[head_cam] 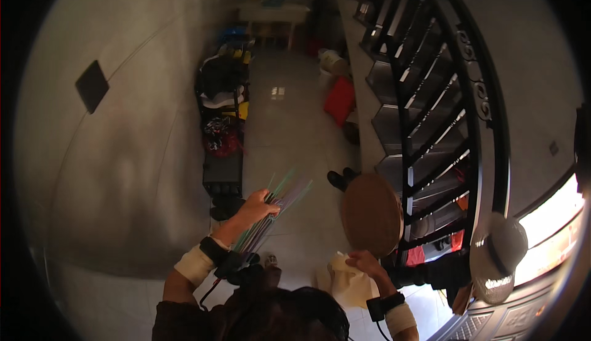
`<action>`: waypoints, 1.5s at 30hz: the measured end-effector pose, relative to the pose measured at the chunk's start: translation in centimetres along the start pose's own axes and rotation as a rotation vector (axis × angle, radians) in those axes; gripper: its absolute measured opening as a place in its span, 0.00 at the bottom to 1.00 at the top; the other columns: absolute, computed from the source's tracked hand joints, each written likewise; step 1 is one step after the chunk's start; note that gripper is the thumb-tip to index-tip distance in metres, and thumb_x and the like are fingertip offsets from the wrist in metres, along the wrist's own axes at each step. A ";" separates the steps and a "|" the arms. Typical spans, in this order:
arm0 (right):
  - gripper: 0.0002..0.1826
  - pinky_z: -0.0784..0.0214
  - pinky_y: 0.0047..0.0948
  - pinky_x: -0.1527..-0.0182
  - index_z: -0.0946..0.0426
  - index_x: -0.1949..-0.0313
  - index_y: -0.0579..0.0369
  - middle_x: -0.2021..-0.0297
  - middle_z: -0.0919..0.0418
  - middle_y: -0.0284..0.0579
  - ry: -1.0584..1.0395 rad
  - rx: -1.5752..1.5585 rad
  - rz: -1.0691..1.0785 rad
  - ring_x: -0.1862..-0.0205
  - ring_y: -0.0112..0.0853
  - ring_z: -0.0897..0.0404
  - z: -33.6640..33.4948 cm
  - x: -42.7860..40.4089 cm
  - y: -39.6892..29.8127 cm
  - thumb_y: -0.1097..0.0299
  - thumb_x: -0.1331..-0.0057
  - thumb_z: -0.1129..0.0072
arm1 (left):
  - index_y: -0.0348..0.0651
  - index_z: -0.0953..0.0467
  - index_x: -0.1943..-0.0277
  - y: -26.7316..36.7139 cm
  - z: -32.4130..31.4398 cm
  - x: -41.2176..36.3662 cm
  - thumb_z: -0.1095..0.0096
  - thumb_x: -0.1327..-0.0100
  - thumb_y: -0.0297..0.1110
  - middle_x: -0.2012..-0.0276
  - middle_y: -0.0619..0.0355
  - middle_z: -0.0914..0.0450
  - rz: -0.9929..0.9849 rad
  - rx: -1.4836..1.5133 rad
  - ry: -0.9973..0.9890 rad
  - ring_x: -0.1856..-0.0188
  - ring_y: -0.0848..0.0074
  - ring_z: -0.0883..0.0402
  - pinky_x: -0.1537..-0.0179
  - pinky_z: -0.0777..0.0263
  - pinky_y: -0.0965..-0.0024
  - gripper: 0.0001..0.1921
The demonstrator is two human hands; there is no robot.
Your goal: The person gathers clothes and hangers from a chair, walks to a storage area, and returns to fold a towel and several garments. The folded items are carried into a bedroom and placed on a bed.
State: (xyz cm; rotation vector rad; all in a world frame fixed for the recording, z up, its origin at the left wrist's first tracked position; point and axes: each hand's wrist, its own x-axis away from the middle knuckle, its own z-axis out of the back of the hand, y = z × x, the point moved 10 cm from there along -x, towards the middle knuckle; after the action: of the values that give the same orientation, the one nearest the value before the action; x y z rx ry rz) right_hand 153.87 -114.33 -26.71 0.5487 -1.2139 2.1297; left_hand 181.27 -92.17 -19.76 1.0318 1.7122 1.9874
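My left hand [259, 208] is closed around a bundle of thin coloured rods [255, 235], which look like wire hangers. Green, purple and dark strands show, and their far ends are blurred. Low on the right, my right hand [364, 263] grips the top of a cream-coloured cloth or bag [348, 285], which hangs down below the fingers. Whether it holds anything inside cannot be made out. Both wrists carry black strapped devices with cables over pale wraps. The bundle and the cream piece are well apart.
A round brown stool or tabletop [371, 215] stands by the staircase railing [436, 156]. Left, a dark rack [222, 170] against the wall holds bags and clothes. A red bag [340, 101] lies beside the stairs. A hat [498, 258] sits on the newel post. A table [272, 14] stands far back.
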 end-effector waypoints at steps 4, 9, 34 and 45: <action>0.16 0.33 0.28 0.62 0.23 0.62 0.61 0.72 0.21 0.44 0.064 0.072 0.096 0.66 0.25 0.25 3.1 -3.6 -0.7 0.62 0.45 0.42 | 0.35 0.30 0.68 -0.4 0.4 -5.1 0.38 0.52 0.27 0.74 0.59 0.25 0.043 0.014 -0.004 0.72 0.79 0.28 0.69 0.36 0.74 0.10; 0.16 0.33 0.26 0.64 0.23 0.62 0.59 0.71 0.21 0.37 0.156 0.058 0.076 0.67 0.23 0.27 10.3 -6.3 1.0 0.59 0.43 0.41 | 0.37 0.31 0.75 9.4 2.6 -11.2 0.41 0.54 0.27 0.77 0.59 0.26 -0.024 -0.100 0.057 0.70 0.80 0.29 0.65 0.38 0.77 0.06; 0.09 0.36 0.29 0.68 0.26 0.66 0.63 0.78 0.27 0.40 -0.245 0.190 0.306 0.73 0.26 0.30 22.4 -40.5 -24.6 0.71 0.44 0.46 | 0.29 0.27 0.67 9.8 13.8 -37.6 0.36 0.50 0.31 0.82 0.61 0.29 0.242 0.208 0.242 0.79 0.78 0.27 0.75 0.24 0.67 0.13; 0.06 0.42 0.24 0.73 0.28 0.73 0.63 0.81 0.34 0.30 -0.217 0.207 0.372 0.76 0.21 0.35 28.6 -52.3 -29.9 0.72 0.43 0.46 | 0.36 0.29 0.69 22.6 19.1 -53.5 0.39 0.48 0.38 0.80 0.63 0.31 -0.043 -0.050 0.243 0.78 0.81 0.32 0.78 0.33 0.74 0.12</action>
State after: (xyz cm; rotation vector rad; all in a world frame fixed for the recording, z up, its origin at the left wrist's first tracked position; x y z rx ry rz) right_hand 213.68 -143.80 -26.78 0.7043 -1.3012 2.5851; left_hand 236.05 -118.78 -14.43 0.7564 1.7761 2.1903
